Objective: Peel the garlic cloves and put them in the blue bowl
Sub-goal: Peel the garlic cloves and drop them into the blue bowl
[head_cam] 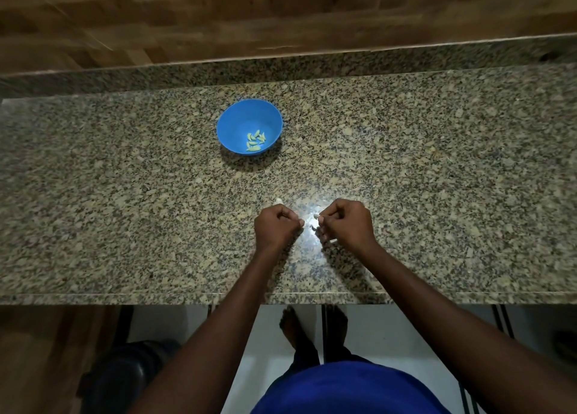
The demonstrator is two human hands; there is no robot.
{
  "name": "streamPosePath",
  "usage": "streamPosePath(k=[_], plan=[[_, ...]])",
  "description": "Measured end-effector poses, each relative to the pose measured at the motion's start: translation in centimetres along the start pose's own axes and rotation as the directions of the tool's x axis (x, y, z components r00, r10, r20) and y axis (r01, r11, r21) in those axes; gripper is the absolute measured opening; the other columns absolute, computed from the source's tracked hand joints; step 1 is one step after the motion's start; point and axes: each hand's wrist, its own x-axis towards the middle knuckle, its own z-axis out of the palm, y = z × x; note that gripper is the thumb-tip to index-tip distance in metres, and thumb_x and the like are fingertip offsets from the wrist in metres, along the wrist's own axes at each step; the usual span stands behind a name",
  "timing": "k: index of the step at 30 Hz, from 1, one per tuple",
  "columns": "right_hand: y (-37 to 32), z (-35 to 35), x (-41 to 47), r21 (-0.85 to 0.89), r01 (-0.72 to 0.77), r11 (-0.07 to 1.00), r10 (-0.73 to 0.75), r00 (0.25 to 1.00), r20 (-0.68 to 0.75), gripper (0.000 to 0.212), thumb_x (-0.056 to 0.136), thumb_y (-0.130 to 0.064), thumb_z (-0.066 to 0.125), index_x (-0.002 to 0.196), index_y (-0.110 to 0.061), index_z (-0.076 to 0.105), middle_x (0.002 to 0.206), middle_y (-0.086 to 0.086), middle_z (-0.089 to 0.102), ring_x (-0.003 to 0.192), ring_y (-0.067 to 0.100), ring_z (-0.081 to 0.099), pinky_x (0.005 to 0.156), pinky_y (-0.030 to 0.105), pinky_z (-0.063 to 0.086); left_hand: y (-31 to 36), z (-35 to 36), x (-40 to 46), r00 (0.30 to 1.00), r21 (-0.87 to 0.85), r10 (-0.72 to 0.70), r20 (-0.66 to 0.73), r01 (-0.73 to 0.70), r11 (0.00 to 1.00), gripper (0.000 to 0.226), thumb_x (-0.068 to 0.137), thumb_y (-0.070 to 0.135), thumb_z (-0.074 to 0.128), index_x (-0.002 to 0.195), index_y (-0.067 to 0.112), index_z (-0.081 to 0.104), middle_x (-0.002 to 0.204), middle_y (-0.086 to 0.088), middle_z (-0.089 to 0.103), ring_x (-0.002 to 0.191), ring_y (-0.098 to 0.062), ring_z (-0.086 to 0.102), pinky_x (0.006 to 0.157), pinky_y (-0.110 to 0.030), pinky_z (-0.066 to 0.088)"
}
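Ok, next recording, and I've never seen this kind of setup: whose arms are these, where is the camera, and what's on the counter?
There is no machine here. A person wears a wide-angle camera on the head, so the single picture looks down along their own arms at a speckled stone counter; their feet show on the floor below its edge.

Toward the back of the counter stands a blue bowl with a small pile of peeled garlic cloves in it.

Near the front, both hands work close together. The right hand pinches a pale garlic clove in its fingers. The left hand is curled too, but glare hides whether it holds anything. A small pale piece lies just beyond the left hand.
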Motion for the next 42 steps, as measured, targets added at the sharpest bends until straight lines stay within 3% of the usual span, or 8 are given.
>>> streamPosePath(k=[11, 20, 26, 30, 33, 36, 40, 42], plan=[[-1.8, -1.4, -0.3, 0.224, -0.120, 0.967, 0.079, 0.980, 0.182, 0.009, 0.085, 0.001, 0.074, 0.083, 0.007, 0.068, 0.074, 0.026, 0.069, 0.057, 0.029, 0.064, 0.054, 0.035, 0.057, 0.9, -0.1, -0.4, 0.964, -0.342, 0.016, 0.266, 0.079, 0.936, 0.009, 0.087, 0.000, 0.073, 0.094, 0.005, 0.076, 0.090, -0.018, 0.076, 0.078, -0.023, 0.070, 0.076, -0.035, 0.061], [-3.5, -2.3, 0.1, 0.623, -0.699, 0.352, 0.201, 0.706, 0.679, 0.012, 0.083, 0.007, 0.054, 0.092, 0.009, 0.062, 0.072, 0.012, 0.058, 0.053, 0.011, 0.059, 0.045, 0.014, 0.050, 2.2, 0.4, -0.6, 0.957, -0.450, 0.138, 0.254, -0.009, 0.893, 0.016, 0.091, -0.005, 0.065, 0.088, 0.008, 0.072, 0.081, -0.006, 0.073, 0.070, -0.010, 0.066, 0.068, -0.023, 0.054], [-3.3, -2.2, -0.3, 0.114, -0.053, 0.992, 0.029, 0.978, 0.207, 0.014, 0.086, 0.004, 0.070, 0.074, -0.001, 0.065, 0.067, 0.014, 0.069, 0.055, 0.020, 0.063, 0.051, 0.029, 0.054, 1.8, 0.1, -0.5, 0.914, -0.407, -0.133, 0.382, 0.296, 0.864, 0.005, 0.091, -0.003, 0.067, 0.092, -0.003, 0.071, 0.070, -0.012, 0.067, 0.057, -0.015, 0.060, 0.058, -0.022, 0.055], [-3.3, -1.3, -0.5, -0.305, 0.242, 0.921, -0.240, 0.970, 0.044, 0.031, 0.084, -0.002, 0.071, 0.061, -0.021, 0.060, 0.066, 0.000, 0.070, 0.056, 0.014, 0.065, 0.050, 0.027, 0.052, 1.9, 0.4, -0.2, 0.895, -0.423, -0.197, 0.401, 0.371, 0.827, 0.006, 0.092, -0.003, 0.066, 0.089, -0.002, 0.071, 0.067, -0.010, 0.067, 0.057, -0.015, 0.060, 0.068, -0.030, 0.050], [-4.0, -1.7, -0.6, 0.217, -0.086, 0.972, 0.058, 0.989, 0.135, 0.018, 0.087, 0.006, 0.065, 0.072, -0.003, 0.065, 0.065, 0.015, 0.068, 0.053, 0.023, 0.060, 0.046, 0.026, 0.051, 1.6, 0.3, -0.1, 0.902, -0.474, -0.143, 0.406, 0.342, 0.812, 0.010, 0.093, -0.004, 0.062, 0.091, 0.000, 0.071, 0.072, -0.010, 0.069, 0.063, -0.015, 0.062, 0.073, -0.030, 0.051], [-4.4, -2.4, -0.3, 0.514, -0.542, 0.664, 0.309, 0.826, 0.472, 0.015, 0.094, 0.009, 0.051, 0.086, 0.007, 0.063, 0.066, 0.011, 0.065, 0.054, 0.012, 0.059, 0.048, 0.016, 0.051, 1.5, 0.2, -0.3, 0.916, -0.517, -0.051, 0.399, 0.271, 0.812, 0.014, 0.094, -0.004, 0.061, 0.090, 0.005, 0.070, 0.076, -0.010, 0.070, 0.066, -0.013, 0.062, 0.068, -0.027, 0.051], [-3.9, -2.5, 0.0, 0.574, -0.682, 0.453, 0.291, 0.722, 0.628, 0.016, 0.096, 0.009, 0.044, 0.093, 0.007, 0.060, 0.070, 0.011, 0.061, 0.052, 0.011, 0.059, 0.047, 0.014, 0.052, 1.4, -0.1, -0.2, 0.919, -0.534, -0.026, 0.393, 0.251, 0.807, 0.011, 0.092, -0.002, 0.064, 0.095, 0.003, 0.072, 0.086, -0.012, 0.070, 0.068, -0.012, 0.062, 0.069, -0.024, 0.053], [-3.7, -2.5, -0.2, 0.530, -0.583, 0.616, 0.293, 0.794, 0.533, 0.012, 0.094, 0.010, 0.050, 0.091, 0.010, 0.061, 0.071, 0.014, 0.062, 0.053, 0.014, 0.060, 0.049, 0.018, 0.053, 1.1, -0.2, -0.2, 0.918, -0.510, -0.055, 0.393, 0.267, 0.818, 0.010, 0.091, -0.002, 0.065, 0.098, 0.001, 0.072, 0.083, -0.011, 0.071, 0.069, -0.014, 0.063, 0.069, -0.024, 0.055]])
